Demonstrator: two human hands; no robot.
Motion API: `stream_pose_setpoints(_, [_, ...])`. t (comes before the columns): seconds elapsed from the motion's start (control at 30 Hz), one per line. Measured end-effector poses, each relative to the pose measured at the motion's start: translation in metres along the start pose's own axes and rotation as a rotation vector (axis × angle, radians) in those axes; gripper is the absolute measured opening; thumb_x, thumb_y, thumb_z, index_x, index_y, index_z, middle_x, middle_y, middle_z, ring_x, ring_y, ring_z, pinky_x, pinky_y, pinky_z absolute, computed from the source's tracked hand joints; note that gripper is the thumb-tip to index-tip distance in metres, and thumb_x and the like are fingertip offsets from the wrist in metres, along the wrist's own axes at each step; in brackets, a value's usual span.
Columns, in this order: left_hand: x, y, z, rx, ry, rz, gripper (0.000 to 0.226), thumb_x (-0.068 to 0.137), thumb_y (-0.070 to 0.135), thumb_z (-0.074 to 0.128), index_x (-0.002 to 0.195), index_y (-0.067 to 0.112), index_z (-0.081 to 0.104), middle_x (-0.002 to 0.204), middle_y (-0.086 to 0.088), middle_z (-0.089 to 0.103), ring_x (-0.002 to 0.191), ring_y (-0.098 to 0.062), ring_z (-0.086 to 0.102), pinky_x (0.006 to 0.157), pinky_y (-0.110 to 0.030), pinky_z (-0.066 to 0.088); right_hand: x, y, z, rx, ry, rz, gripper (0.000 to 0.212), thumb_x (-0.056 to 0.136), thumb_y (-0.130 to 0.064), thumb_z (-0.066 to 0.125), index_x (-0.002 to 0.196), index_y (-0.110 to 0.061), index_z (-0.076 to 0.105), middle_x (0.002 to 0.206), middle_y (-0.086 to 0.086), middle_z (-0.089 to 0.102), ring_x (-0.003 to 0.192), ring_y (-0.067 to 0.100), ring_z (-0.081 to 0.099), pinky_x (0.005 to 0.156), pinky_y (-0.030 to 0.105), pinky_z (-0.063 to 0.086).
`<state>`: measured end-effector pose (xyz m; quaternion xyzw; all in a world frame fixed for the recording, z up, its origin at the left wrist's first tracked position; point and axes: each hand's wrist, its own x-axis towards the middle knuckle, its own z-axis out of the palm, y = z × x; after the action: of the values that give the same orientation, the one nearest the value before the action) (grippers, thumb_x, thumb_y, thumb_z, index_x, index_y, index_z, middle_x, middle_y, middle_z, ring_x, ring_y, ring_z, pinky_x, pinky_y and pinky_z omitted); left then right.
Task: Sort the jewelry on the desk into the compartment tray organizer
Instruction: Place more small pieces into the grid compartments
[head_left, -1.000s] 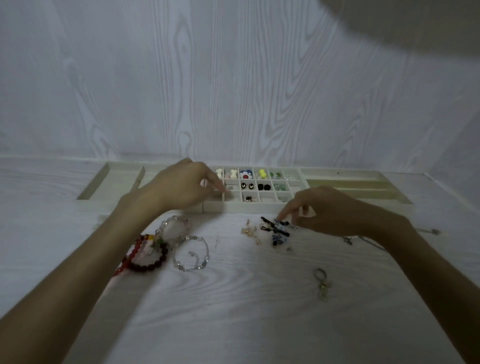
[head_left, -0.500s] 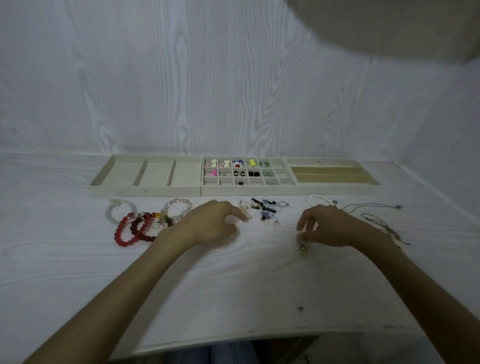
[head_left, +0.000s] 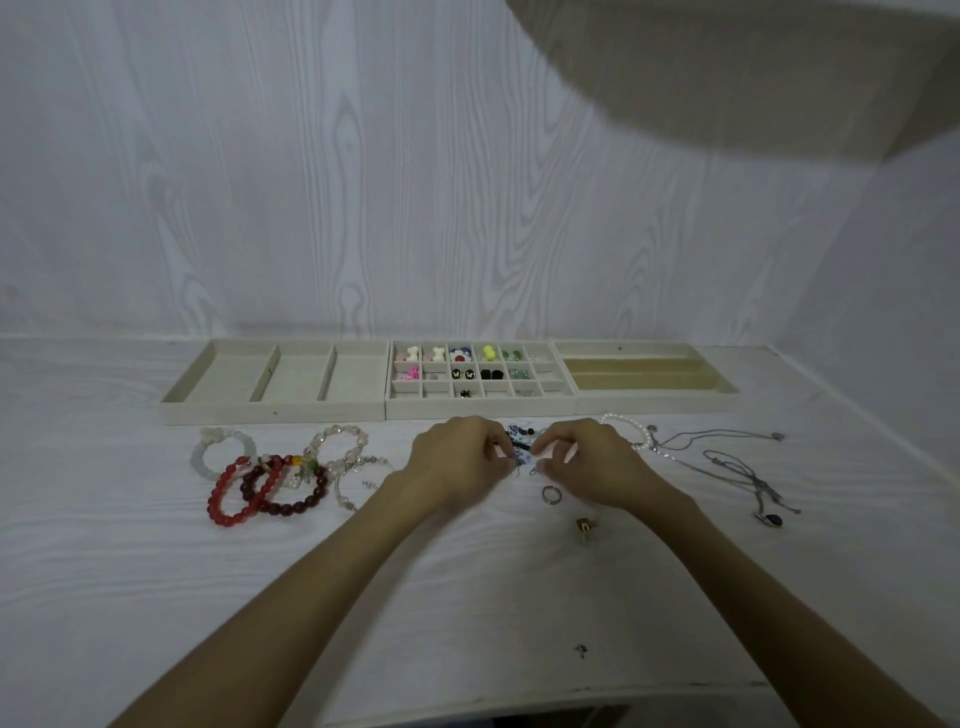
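Both the left hand (head_left: 457, 460) and right hand (head_left: 582, 460) curl over the small dark tangled earring pile (head_left: 521, 446) between them, whatever they pinch hidden, so tiny pieces may snag together and scatter across the white wood-grain surface (head_left: 467, 597).

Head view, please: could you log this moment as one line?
left hand: picking at small jewelry pile | right hand: same | bracelets: on desk | tray organizer: partly filled

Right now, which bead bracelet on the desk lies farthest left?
The pale white-green bracelet, lying left of the red bracelet and the dark red bracelet.

Both hands (head_left: 524, 462) amid small jewelry (head_left: 519, 439)
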<state>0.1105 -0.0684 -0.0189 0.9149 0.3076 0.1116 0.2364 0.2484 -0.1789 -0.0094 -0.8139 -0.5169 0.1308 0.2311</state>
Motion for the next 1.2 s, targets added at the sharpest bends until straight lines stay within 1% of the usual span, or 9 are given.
stream_pose_setpoints(0.2, [0.004,-0.006,0.002,-0.024,0.07,0.02,0.011,0.081,0.041,0.069,0.087,0.033,0.074,0.085,0.015,0.069,0.078,-0.006,0.058,0.059,-0.024,0.038,0.005,-0.001,0.001,0.016,0.021,-0.002,0.013,0.085,-0.022,0.063,0.093,-0.028,0.071,0.083,-0.005,0.067,0.076,0.011,0.062,0.072,0.027,0.05])
stream_pose_setpoints(0.37, [0.004,-0.016,-0.017,-0.336,-0.024,0.059,0.007,0.083,0.031,0.07,0.085,0.026,0.073,0.087,0.007,0.072,0.079,-0.008,0.064,0.076,-0.03,0.052,0.005,0.002,-0.007,0.146,0.019,-0.013,0.019,0.088,-0.013,0.058,0.093,-0.025,0.072,0.079,-0.005,0.065,0.067,0.006,0.06,0.064,0.02,0.045])
stream_pose_setpoints(0.43, [0.001,-0.018,-0.027,-0.49,-0.085,0.023,0.004,0.086,0.023,0.068,0.086,0.023,0.072,0.088,0.0,0.073,0.079,-0.008,0.066,0.078,-0.023,0.052,0.004,-0.002,-0.011,0.279,-0.002,-0.001,0.021,0.09,-0.008,0.056,0.095,-0.022,0.07,0.084,0.0,0.067,0.061,0.007,0.063,0.056,0.014,0.045])
stream_pose_setpoints(0.57, [-0.007,-0.015,-0.042,-0.643,-0.166,-0.05,0.008,0.088,0.025,0.065,0.084,0.029,0.072,0.081,0.005,0.073,0.072,0.001,0.063,0.056,-0.005,0.043,-0.002,-0.016,-0.015,0.644,-0.28,0.056,0.034,0.087,-0.006,0.061,0.117,-0.022,0.061,0.111,0.0,0.067,0.081,0.009,0.068,0.067,0.018,0.052])
stream_pose_setpoints(0.67, [-0.011,-0.014,-0.047,-0.619,-0.187,-0.076,0.007,0.089,0.031,0.063,0.087,0.031,0.071,0.085,-0.001,0.068,0.078,-0.012,0.053,0.051,-0.012,0.033,-0.007,-0.024,-0.012,0.689,-0.472,0.01,0.051,0.082,-0.01,0.069,0.128,-0.024,0.052,0.121,-0.007,0.063,0.079,0.007,0.066,0.059,0.017,0.047])
stream_pose_setpoints(0.77, [-0.014,-0.014,-0.052,-0.612,-0.219,-0.061,0.01,0.091,0.028,0.06,0.095,0.027,0.069,0.088,0.0,0.065,0.081,-0.012,0.051,0.054,-0.015,0.033,-0.008,-0.032,-0.006,0.697,-0.443,0.012,0.046,0.08,-0.019,0.072,0.124,-0.022,0.057,0.11,-0.004,0.07,0.087,0.013,0.067,0.065,0.017,0.046])
stream_pose_setpoints(0.97, [-0.014,-0.018,-0.068,-0.605,-0.178,-0.002,0.014,0.092,0.016,0.06,0.102,0.013,0.069,0.081,0.01,0.066,0.059,0.014,0.056,0.05,-0.001,0.037,-0.001,-0.032,-0.007,0.921,-0.47,-0.002,0.05,0.073,-0.025,0.074,0.119,-0.013,0.06,0.109,0.01,0.07,0.104,0.023,0.066,0.09,0.026,0.053])
stream_pose_setpoints(1.1, [-0.007,-0.019,-0.078,-0.631,-0.137,-0.012,0.011,0.091,0.015,0.061,0.098,0.015,0.069,0.073,0.012,0.064,0.056,0.011,0.055,0.049,-0.002,0.037,0.013,-0.035,-0.012,0.951,-0.397,0.032,0.036,0.076,-0.028,0.069,0.104,-0.006,0.068,0.1,0.014,0.072,0.095,0.02,0.069,0.083,0.021,0.054])
stream_pose_setpoints(1.2, [0.003,-0.02,-0.085,-0.607,-0.096,-0.051,0.017,0.091,0.032,0.059,0.1,0.022,0.07,0.085,0.013,0.068,0.062,0.008,0.057,0.051,-0.003,0.04,0.032,-0.04,-0.02,0.887,-0.285,0.014,0.024,0.081,-0.02,0.069,0.099,-0.004,0.07,0.092,0.012,0.073,0.087,0.018,0.07,0.075,0.017,0.054])
